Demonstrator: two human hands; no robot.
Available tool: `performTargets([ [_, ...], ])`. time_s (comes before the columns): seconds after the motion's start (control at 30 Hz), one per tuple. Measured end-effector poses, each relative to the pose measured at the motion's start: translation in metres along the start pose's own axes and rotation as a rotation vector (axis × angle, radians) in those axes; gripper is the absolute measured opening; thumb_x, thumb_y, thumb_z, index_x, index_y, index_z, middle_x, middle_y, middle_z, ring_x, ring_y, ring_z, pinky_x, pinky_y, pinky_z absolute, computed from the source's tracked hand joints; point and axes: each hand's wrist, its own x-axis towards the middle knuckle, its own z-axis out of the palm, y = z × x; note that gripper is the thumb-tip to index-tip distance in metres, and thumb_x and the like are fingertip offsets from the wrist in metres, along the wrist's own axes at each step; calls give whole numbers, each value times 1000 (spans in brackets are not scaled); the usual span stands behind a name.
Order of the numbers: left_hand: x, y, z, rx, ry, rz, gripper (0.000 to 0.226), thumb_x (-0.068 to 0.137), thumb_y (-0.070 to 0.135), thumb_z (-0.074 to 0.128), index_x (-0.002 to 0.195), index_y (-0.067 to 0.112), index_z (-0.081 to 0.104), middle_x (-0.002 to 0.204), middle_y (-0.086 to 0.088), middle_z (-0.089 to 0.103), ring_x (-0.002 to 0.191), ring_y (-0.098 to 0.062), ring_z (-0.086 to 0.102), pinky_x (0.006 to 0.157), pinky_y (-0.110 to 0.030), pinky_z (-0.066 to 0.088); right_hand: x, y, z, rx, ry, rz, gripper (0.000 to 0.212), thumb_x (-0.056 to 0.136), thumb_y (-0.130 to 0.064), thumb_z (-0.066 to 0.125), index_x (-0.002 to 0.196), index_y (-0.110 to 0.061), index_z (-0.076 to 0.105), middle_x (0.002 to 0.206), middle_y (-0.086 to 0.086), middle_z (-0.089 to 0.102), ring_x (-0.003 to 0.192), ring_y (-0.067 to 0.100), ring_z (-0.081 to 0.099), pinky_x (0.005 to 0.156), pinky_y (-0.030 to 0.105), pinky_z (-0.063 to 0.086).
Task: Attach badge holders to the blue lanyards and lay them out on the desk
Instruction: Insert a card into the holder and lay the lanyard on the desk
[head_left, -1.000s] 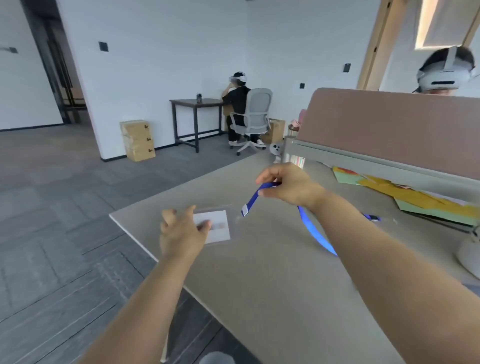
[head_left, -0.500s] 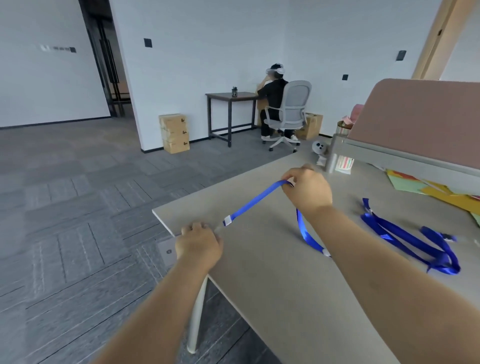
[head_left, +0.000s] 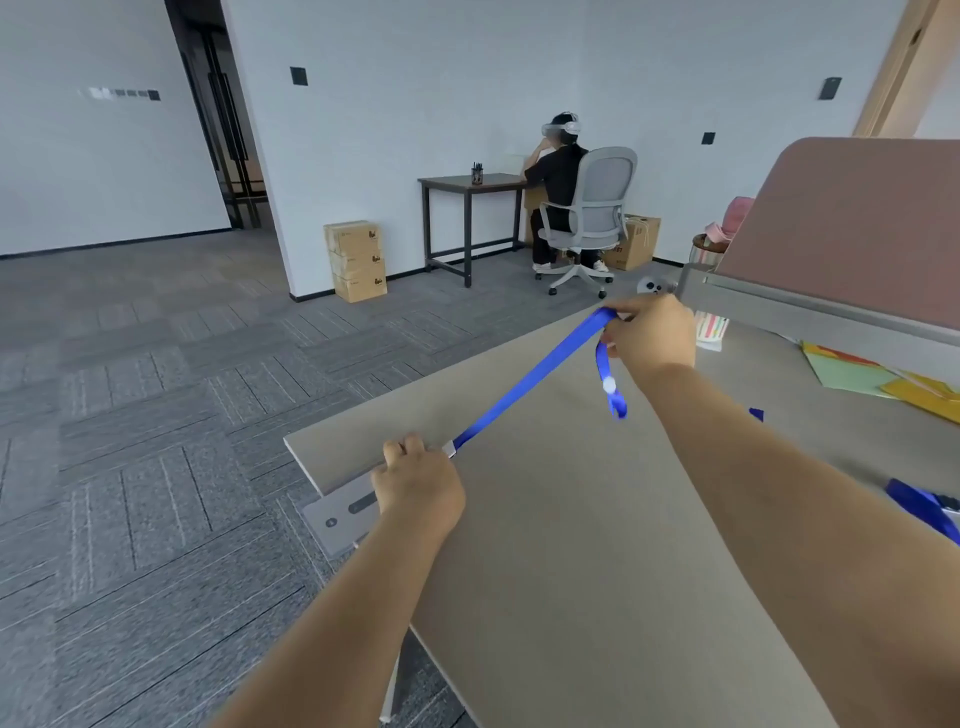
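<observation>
On grey desk (head_left: 597, 545), carpeted office: left hand (head_left: 418, 486) grips badge holder (head_left: 340, 514), right hand (head_left: 652, 335) pinches blue lanyard (head_left: 524, 392), now stretched tauter than before.

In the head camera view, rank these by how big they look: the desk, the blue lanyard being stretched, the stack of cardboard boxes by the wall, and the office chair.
1. desk, by far the largest
2. blue lanyard, long but thin
3. office chair and stack of cardboard boxes: both far off and look alike, so unranked.
</observation>
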Motion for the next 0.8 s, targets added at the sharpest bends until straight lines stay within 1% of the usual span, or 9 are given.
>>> performTargets([
  [0.1, 6, 6, 3, -35, 33, 10, 51, 89, 15, 37, 139, 8, 28, 135, -8, 36, 122, -27, 35, 92, -34, 39, 19, 14, 10, -64, -55, -22, 41, 80, 1, 42, 110, -13, 66, 96, 17, 69, 87, 34, 63, 76, 31, 50],
  [0.2, 11, 13, 4, -109, 89, 169, 59, 91, 16, 35, 146, 16, 12, 145, -5, 30, 131, -28, 29, 103, -40, 33, 23, 31, 24, -238, -287, 42, 48, 89, -3, 43, 136, -10, 42, 130, 17, 54, 116, 35, 52, 87, 34, 46],
  [0.27, 13, 18, 6, -112, 113, 307, 51, 95, 20, 33, 144, 15, 21, 148, -2, 30, 135, -25, 27, 106, -39, 29, 18, 43, 33, -257, -374, 120, 50, 89, 1, 38, 138, -5, 34, 134, 20, 49, 121, 35, 48, 93, 37, 43],
  [0.33, 17, 20, 9, -113, 104, 336, 40, 96, 22, 32, 135, 13, 38, 144, -2, 37, 131, -24, 34, 102, -38, 34, 7, 53, 46, -251, -412, 117, 48, 88, 1, 37, 135, -5, 39, 131, 20, 52, 119, 35, 49, 92, 35, 43],
  [0.4, 20, 19, 11, -99, 102, 330, 33, 95, 19, 35, 123, 11, 50, 137, -2, 44, 124, -25, 40, 96, -37, 38, -11, 58, 61, -183, -466, -27, 45, 90, -3, 40, 133, -11, 46, 130, 16, 55, 118, 31, 52, 94, 31, 41],
  [0.47, 20, 17, 11, -107, 105, 312, 32, 92, 13, 36, 120, 11, 52, 132, -3, 47, 120, -25, 44, 94, -36, 39, -32, 59, 78, -138, -550, -271, 40, 92, -8, 45, 131, -13, 50, 136, 12, 52, 126, 26, 48, 104, 26, 32],
  [0.53, 19, 17, 9, -111, 108, 283, 35, 91, 10, 37, 123, 13, 52, 128, -4, 50, 116, -27, 49, 91, -36, 42, -47, 59, 92, -169, -658, -463, 40, 94, -14, 45, 134, -13, 47, 145, 9, 43, 136, 22, 37, 113, 25, 22],
  [0.6, 18, 15, 6, -79, 126, 264, 35, 90, 9, 38, 120, 15, 55, 122, -4, 53, 110, -27, 53, 85, -36, 44, -52, 58, 100, -254, -749, -547, 42, 97, -22, 41, 139, -16, 40, 151, 5, 33, 142, 18, 26, 118, 29, 15],
  [0.8, 20, 2, -2, 7, 108, 216, 32, 89, 5, 42, 113, 14, 61, 116, -3, 57, 113, -23, 48, 84, -35, 47, -46, 60, 85, -550, -849, -477, 48, 100, -37, 22, 147, -25, 19, 159, -1, 7, 146, 13, 3, 116, 41, 5],
])
